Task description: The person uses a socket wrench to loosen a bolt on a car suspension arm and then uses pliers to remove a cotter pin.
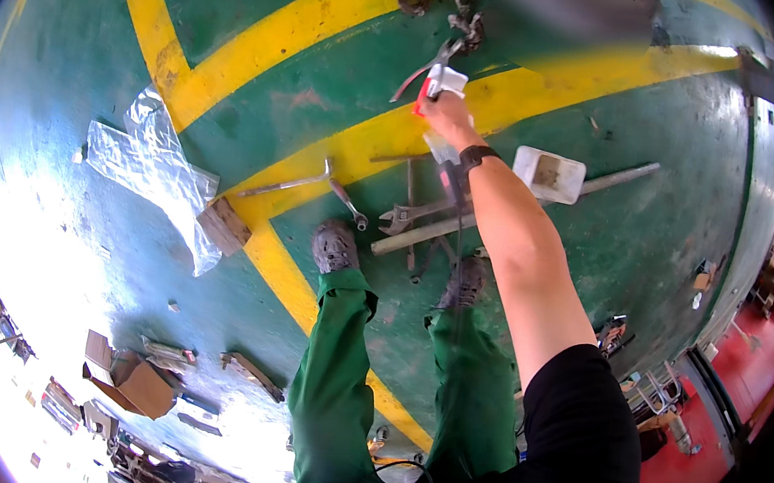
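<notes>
My right arm reaches forward over the green floor, a dark band on its wrist. The right hand [451, 121] is closed around a small white and red object [447, 80]; its exact kind cannot be made out. Just beyond the fingers, a curved tool with a reddish handle [413, 82] shows, perhaps pliers. Dirty metal parts [469, 29] lie farther ahead. Nearer my feet are an adjustable wrench [399, 218], a socket wrench [349, 203] and a long pale bar [421, 234]. A white tray [525, 168] with brownish contents stands right of the forearm. My left hand is out of view.
A clear plastic bag [146, 155] and a wooden block [224, 226] lie at left, by yellow floor lines. My shoes [336, 248] stand close to the tools. An open cardboard box [132, 383] sits at lower left. A blurred grey shape [575, 21] covers the far edge.
</notes>
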`<state>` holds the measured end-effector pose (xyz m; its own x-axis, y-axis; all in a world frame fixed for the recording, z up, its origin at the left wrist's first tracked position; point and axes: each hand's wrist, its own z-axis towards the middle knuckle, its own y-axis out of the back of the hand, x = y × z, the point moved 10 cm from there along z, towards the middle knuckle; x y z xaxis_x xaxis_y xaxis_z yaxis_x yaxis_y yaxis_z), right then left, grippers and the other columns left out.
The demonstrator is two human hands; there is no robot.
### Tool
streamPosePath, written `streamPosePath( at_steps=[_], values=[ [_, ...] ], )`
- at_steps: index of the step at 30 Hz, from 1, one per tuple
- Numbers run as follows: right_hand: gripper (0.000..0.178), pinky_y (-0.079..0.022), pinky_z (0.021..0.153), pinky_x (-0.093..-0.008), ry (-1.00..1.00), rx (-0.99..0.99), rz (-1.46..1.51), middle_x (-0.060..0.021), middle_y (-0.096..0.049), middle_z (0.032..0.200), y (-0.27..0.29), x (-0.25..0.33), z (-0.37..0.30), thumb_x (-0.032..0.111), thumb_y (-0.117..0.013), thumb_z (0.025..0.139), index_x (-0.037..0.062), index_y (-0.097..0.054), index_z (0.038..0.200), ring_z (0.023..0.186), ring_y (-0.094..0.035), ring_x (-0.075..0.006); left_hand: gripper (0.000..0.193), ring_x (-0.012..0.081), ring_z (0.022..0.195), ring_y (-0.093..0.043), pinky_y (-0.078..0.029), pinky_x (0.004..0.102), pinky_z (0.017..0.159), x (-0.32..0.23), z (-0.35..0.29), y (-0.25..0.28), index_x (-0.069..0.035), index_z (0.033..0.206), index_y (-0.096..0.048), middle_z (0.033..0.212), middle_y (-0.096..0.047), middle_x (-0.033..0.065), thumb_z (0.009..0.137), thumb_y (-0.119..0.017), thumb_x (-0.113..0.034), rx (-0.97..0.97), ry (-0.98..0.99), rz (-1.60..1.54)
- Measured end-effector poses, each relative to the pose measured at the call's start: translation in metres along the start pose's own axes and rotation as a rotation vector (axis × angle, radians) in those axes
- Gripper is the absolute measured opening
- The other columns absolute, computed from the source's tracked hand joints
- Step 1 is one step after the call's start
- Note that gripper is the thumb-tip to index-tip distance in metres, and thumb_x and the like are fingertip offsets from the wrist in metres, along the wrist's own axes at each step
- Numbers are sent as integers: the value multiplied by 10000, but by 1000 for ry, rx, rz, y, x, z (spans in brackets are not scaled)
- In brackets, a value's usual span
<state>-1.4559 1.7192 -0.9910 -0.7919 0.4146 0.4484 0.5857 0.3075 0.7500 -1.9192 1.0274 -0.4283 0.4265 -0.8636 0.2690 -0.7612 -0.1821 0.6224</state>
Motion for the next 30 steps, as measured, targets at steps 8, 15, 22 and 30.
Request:
streamPosePath(
  at_steps=[8, 15, 22, 30],
  values=[
    [266, -442, 487, -277, -99, 599, 891, -32, -575, 618, 169, 152, -287, 233, -521, 934, 27, -599, 787, 546, -567, -117, 518, 317, 1169, -524, -478, 465, 914, -115, 11, 36, -43, 1377, -348, 1322, -469, 150, 965, -492, -323, 210, -429, 2],
    [315, -394, 482, -248, 37, 642, 1149, 33, -512, 615, 414, 223, -557, 318, -558, 979, 35, -603, 850, 533, -484, -56, 498, 203, 1088, -524, -461, 345, 819, -337, -255, -100, -56, 1265, -513, 1213, -541, 72, 860, -644, -314, 580, -1250, 413],
    [312, -329, 456, -238, 295, 341, 1389, 45, -446, 609, 569, 220, -715, 328, -545, 994, 19, -573, 965, 520, -407, -44, 594, 234, 1214, -465, -325, 370, 1038, -202, -616, -228, -11, 1304, -492, 1286, -524, 111, 798, -641, -285, 1288, -1741, 716],
    [282, -446, 629, -333, 183, -489, 1057, -75, -545, 709, 641, 69, -857, 274, -578, 970, 1, -602, 1035, 670, -532, -164, 321, 274, 994, -608, -446, 387, 928, 81, -686, -293, 31, 1155, -545, 1057, -633, 170, 948, -534, -214, 1778, -1194, 988]
  ],
)
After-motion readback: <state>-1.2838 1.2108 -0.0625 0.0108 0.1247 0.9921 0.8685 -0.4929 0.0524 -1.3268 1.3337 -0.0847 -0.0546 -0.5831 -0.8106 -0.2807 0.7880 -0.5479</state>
